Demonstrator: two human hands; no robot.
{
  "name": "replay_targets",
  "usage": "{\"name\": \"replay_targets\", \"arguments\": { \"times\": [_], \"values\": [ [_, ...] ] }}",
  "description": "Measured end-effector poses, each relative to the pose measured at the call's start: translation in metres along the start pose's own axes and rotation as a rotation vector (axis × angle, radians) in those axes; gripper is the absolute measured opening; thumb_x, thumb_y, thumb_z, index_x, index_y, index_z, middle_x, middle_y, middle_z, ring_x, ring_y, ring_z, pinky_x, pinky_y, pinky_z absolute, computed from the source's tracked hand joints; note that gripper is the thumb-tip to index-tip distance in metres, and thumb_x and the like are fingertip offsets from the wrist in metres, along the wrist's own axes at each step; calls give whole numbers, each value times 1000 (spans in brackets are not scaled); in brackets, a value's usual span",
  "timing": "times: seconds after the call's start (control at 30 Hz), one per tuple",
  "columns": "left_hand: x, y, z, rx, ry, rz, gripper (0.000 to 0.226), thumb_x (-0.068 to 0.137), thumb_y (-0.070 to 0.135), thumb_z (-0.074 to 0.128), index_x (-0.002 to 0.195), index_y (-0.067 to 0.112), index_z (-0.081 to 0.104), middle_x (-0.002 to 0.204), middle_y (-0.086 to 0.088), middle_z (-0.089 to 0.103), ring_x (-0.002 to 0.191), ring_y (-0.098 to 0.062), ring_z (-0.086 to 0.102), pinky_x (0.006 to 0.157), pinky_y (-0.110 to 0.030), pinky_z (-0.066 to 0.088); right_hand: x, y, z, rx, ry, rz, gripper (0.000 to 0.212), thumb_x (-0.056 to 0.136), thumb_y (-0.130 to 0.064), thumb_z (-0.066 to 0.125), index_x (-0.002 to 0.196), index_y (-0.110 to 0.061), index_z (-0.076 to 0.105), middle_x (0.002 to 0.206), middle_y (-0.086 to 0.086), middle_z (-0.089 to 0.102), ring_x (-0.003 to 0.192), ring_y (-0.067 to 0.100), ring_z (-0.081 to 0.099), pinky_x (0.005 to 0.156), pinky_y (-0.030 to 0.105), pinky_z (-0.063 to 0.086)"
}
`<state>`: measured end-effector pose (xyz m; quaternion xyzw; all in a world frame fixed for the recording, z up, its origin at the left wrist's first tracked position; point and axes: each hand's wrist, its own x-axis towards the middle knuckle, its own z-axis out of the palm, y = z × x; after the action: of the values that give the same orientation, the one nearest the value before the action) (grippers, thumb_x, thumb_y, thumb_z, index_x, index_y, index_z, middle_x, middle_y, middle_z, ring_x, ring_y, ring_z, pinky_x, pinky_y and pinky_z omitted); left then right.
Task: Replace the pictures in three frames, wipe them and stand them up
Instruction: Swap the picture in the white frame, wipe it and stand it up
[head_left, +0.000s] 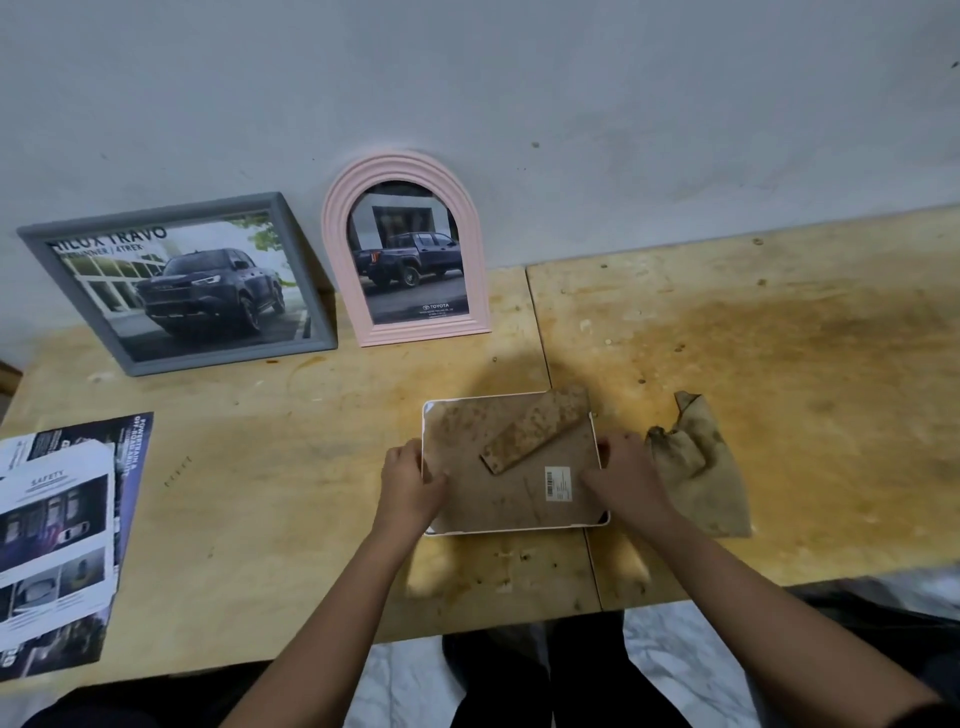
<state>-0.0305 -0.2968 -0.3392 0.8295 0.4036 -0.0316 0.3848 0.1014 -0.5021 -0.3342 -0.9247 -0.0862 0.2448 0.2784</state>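
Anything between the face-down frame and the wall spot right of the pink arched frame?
Nothing visible does. Only table top lies between the face-down frame and the wall right of the pink arched frame. The cloth lies beside the frame's right edge, off that path.

Before me on the surface (779, 364) lies the face-down frame (509, 499), cloth (701, 478) just right; arched frame (405, 249) behind, rectangular frame (176, 286) further left, brochures (57, 530) far left.
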Motion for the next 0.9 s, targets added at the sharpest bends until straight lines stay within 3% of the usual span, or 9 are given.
{"name": "replay_targets", "arguments": {
  "times": [0.17,0.27,0.37,0.47,0.57,0.67,0.77,0.9],
  "values": [
    [-5,8,8,8,109,-68,18,83,4,50,97,2,60,102,-16,54,96,-29,52,67,-29,34,0,-16,3,10,-27,100,32,81,-11,62,111,-3,53,119,12,44,101,25,50,79,33,46],
    [-12,10,4,8,181,-89,29,80,6,58,109,4,58,110,-12,52,94,-28,54,70,-29,39,-16,-17,5,129,35,65,33,80,-9,63,111,-5,52,115,10,43,96,20,48,78,32,46],
    [-19,21,-8,-157,321,-49,36,80,3,61,115,7,55,114,-7,52,88,-21,55,72,-29,45,-27,-24,0,309,165,-25,27,87,-15,58,113,-8,52,108,4,41,94,18,51,72,28,48],
    [-24,40,-20,-422,416,22,23,89,5,54,112,9,55,112,-4,53,88,-12,51,69,-17,42,-26,-33,-10,546,256,-57,33,95,-35,46,121,-15,51,113,3,45,99,18,53,84,38,51],
    [-26,46,-26,-694,333,28,23,97,14,42,116,11,55,115,0,55,102,-12,52,75,-13,41,-26,-39,-17,1040,203,-52,32,99,-40,32,114,-20,51,113,3,56,105,19,58,87,41,52],
    [-31,38,-22,-688,229,49,30,102,16,32,117,7,56,109,0,60,101,-9,49,78,-12,38,-28,-29,-15,1406,128,-5,38,101,-36,25,117,-14,52,113,9,57,108,22,57,87,42,52],
    [-41,20,-15,-590,189,87,35,103,24,28,104,10,61,95,2,70,96,-10,62,75,-18,51,-32,-15,-5,1398,79,34,50,99,-41,26,131,-8,45,125,22,52,114,34,52,89,57,48],
    [-45,-2,-4,-667,74,-57,37,102,27,33,118,6,58,113,-7,64,103,-18,60,76,-27,55,-40,-3,7,1329,121,98,37,101,-29,30,123,-8,51,118,19,56,106,32,55,77,45,53]
  ]
}}
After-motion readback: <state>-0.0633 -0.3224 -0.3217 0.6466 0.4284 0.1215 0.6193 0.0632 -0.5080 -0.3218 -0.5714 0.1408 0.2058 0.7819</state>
